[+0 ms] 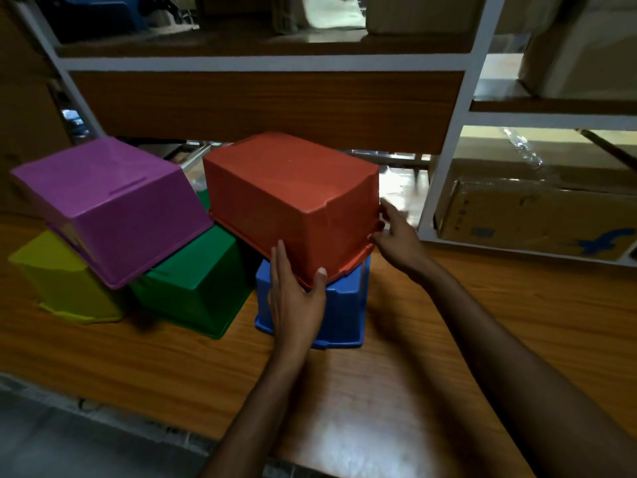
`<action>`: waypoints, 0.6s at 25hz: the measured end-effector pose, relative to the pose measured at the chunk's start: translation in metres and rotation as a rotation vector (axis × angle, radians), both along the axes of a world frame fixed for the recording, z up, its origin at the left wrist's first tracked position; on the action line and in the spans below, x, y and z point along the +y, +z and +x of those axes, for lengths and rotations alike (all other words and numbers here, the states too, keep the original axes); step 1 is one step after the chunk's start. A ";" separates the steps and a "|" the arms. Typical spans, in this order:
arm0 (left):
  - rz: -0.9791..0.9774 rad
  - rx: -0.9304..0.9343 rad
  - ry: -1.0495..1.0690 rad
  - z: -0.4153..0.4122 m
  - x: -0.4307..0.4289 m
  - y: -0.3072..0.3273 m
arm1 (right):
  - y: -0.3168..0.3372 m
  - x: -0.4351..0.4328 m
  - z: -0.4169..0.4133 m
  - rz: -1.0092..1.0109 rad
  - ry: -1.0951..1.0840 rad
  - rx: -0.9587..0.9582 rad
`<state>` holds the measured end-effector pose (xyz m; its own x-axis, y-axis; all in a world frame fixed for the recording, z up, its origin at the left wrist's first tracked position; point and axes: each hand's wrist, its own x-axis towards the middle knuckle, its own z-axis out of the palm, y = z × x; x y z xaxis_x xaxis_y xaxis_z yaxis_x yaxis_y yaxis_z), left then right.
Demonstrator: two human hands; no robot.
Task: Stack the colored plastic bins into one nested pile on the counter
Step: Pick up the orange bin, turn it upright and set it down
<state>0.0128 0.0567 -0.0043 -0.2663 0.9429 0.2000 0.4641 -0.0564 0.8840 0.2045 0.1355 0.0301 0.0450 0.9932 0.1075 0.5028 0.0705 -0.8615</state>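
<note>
I see an orange-red bin (289, 198) at centre frame, a purple bin (113, 208) at left, a dark green bin (196, 284) lower centre-left, a yellow-green bin (65, 281) at lower left and a blue bin (344, 305) low centre. The desk (482, 305) is orange-brown with wood grain. At right, a brown cardboard box (531, 215) carries a blue mark. The shelf frame (444, 167) is white.
</note>
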 end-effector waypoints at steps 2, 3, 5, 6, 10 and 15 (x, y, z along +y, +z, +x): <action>-0.001 -0.011 0.022 0.001 0.001 -0.002 | 0.001 0.003 0.005 0.004 0.029 0.024; 0.014 -0.031 0.034 0.001 -0.001 -0.002 | 0.001 0.001 0.008 0.013 0.030 0.031; 0.076 -0.087 0.044 -0.001 -0.008 0.004 | 0.005 -0.009 0.015 0.067 0.062 0.098; 0.102 -0.118 0.030 -0.003 -0.012 0.010 | 0.010 -0.015 0.022 0.102 0.091 0.162; 0.194 -0.296 -0.062 -0.006 -0.029 0.044 | 0.051 -0.047 0.051 0.268 0.254 0.226; 0.282 -0.442 -0.065 -0.003 -0.060 0.105 | 0.094 -0.073 0.059 0.714 0.157 0.084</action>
<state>0.0098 -0.0033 0.1009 -0.3255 0.8860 0.3302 0.0380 -0.3367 0.9408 0.2632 0.0623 0.1241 -0.0554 0.6779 0.7330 0.3749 0.6946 -0.6140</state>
